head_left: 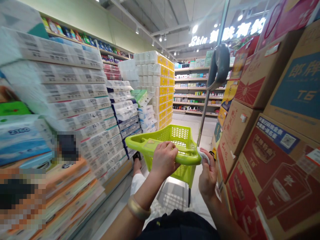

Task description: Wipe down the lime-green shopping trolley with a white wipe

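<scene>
Your lime-green plastic shopping basket [160, 140] stands in the aisle at lower centre, its long axis pointing forward toward the far shelves, with a grey metal pole [203, 113] rising from its right side. Printed cartons [272, 176] tower along the right of the frame, and stacked tissue packs [75, 90] fill the left. Your left hand [163, 158] closes around the basket's near rim [186, 158], and your right hand [207, 176] pinches a white tissue [203, 155] against that rim's right end.

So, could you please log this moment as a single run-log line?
left hand: grips lime-green shopping basket handle | right hand: pinches white tissue
</scene>
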The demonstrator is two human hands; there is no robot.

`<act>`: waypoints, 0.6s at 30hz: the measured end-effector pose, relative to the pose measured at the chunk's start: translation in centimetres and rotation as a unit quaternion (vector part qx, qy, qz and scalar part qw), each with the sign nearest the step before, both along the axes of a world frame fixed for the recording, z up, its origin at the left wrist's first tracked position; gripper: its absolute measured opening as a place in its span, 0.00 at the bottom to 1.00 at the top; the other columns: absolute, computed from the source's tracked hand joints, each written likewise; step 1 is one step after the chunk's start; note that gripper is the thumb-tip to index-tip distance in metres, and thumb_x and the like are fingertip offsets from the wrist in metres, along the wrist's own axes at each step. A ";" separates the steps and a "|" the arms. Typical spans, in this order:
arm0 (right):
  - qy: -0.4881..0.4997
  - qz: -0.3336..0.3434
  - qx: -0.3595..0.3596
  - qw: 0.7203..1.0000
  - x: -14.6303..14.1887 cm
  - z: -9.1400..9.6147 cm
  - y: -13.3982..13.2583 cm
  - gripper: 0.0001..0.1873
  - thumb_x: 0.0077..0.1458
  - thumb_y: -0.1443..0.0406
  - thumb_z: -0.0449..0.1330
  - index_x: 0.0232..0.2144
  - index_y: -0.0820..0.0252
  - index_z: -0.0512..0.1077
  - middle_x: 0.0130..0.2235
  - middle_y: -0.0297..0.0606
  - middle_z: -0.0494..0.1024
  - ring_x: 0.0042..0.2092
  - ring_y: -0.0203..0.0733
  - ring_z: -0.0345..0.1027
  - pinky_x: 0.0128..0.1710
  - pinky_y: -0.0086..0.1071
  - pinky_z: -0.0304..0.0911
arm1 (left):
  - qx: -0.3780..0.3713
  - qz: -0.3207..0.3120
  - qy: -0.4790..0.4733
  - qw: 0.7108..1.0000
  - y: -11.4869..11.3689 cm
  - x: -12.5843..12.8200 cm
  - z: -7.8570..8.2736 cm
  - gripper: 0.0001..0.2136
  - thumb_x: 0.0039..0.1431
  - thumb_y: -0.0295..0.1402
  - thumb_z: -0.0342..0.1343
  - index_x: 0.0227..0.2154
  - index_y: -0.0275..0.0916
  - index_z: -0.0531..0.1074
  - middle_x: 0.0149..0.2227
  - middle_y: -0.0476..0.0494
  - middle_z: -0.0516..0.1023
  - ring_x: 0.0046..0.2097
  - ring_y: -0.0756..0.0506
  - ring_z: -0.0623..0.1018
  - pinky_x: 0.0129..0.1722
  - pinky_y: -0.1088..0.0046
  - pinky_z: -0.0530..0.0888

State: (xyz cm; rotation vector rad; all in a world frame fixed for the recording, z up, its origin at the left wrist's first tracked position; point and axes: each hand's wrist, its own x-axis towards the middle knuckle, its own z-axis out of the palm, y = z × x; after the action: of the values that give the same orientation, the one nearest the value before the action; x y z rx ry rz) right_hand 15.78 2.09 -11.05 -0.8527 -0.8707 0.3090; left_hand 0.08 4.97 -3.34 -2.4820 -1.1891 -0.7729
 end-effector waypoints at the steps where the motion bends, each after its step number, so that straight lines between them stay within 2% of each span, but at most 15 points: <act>1: 0.005 -0.002 0.000 1.000 -0.2 0.0 0.0 0.15 0.60 0.57 0.54 0.42 0.58 0.74 0.51 0.43 0.75 0.54 0.46 0.68 0.58 0.44 0.59 | -0.002 0.000 -0.001 1.000 0.0 0.0 0.0 0.09 0.50 0.36 0.64 0.33 0.41 0.75 0.44 0.42 0.77 0.52 0.37 0.71 0.53 0.56 0.68; 8: 0.045 -0.002 -0.018 0.999 0.4 -0.6 1.3 0.17 0.57 0.57 0.54 0.45 0.59 0.72 0.49 0.44 0.76 0.51 0.47 0.70 0.55 0.44 0.62 | -0.003 0.002 0.005 1.000 0.0 0.0 0.1 0.10 0.49 0.36 0.64 0.34 0.40 0.75 0.44 0.42 0.77 0.52 0.37 0.71 0.53 0.56 0.69; 14: -0.045 -0.016 0.002 0.999 0.4 0.1 -0.1 0.14 0.60 0.58 0.54 0.42 0.58 0.75 0.49 0.42 0.76 0.53 0.46 0.69 0.57 0.45 0.60 | -0.002 0.000 0.004 1.000 0.0 0.0 0.0 0.09 0.49 0.37 0.63 0.34 0.41 0.75 0.44 0.42 0.77 0.52 0.37 0.71 0.53 0.56 0.68; 18: -0.068 -0.015 0.020 0.997 0.8 0.1 0.0 0.13 0.60 0.58 0.54 0.40 0.57 0.75 0.47 0.42 0.76 0.52 0.46 0.69 0.56 0.45 0.61 | -0.004 -0.003 -0.002 1.000 0.0 0.0 0.0 0.09 0.50 0.36 0.63 0.34 0.41 0.75 0.44 0.42 0.77 0.52 0.37 0.71 0.54 0.55 0.68</act>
State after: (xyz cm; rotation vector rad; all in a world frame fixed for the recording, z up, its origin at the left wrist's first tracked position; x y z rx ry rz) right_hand 16.56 2.14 -10.94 -0.8558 -0.9870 0.2073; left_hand 0.06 4.98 -3.33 -2.4931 -1.1899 -0.7771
